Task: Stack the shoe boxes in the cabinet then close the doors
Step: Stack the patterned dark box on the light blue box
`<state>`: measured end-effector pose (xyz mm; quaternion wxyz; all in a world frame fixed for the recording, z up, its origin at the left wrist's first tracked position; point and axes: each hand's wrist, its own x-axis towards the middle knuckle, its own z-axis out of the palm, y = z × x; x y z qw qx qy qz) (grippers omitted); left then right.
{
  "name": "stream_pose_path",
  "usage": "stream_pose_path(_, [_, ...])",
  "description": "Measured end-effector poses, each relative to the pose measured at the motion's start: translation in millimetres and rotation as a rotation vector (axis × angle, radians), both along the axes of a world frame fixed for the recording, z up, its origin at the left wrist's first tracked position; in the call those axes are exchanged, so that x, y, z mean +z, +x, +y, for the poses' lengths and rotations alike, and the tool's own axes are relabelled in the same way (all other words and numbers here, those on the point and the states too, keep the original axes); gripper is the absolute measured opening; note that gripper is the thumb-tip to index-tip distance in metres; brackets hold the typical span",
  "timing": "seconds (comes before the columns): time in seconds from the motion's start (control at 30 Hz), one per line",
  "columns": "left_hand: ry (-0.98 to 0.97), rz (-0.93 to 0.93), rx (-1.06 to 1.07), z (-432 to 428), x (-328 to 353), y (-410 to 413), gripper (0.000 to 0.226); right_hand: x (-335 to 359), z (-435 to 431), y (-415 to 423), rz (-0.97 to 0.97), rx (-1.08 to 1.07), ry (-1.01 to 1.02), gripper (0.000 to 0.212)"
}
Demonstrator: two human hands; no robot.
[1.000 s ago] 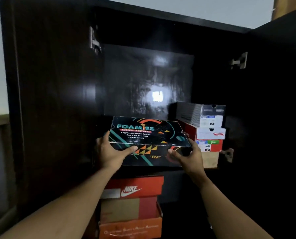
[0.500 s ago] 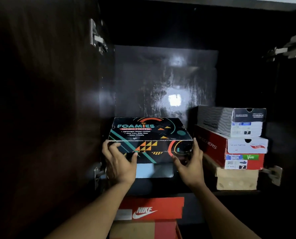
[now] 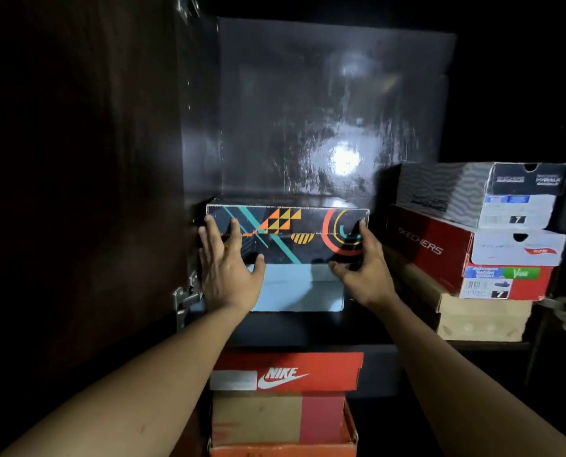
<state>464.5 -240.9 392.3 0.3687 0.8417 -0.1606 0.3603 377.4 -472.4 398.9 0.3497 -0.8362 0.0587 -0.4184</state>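
Hands, two of them, lie flat with straight, spread fingers, gripping nothing: the left hand (image 3: 229,270) presses the left end of the patterned black box (image 3: 288,234), the right hand (image 3: 365,273) the right end. That box sits on one pale blue box (image 3: 296,291) between the wrists, on the cabinet (image 3: 291,110) shelf (image 3: 308,329). Right of the right hand, three stacked: grey box (image 3: 466,192), red box (image 3: 436,250), tan box (image 3: 479,316). Below the forearms, three more, Nike box (image 3: 288,371) topmost.
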Motion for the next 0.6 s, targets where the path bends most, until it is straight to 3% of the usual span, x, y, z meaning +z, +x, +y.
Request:
stream_pose_path(0.17, [0.122, 0.173, -0.031, -6, -4, 12, 0.089, 1, 5, 11, 0.041, 0.018, 0.031, 0.101])
stream_pose_path(0.43, [0.116, 0.237, -0.059, -1, 5, 10, 0.092, 14, -2, 6, 0.215, 0.088, 0.049, 0.115])
stream_pose_path(0.6, [0.127, 0.289, -0.135, 12, 22, -11, 0.094, 27, 8, -30, 0.234, 0.038, 0.017, 0.102])
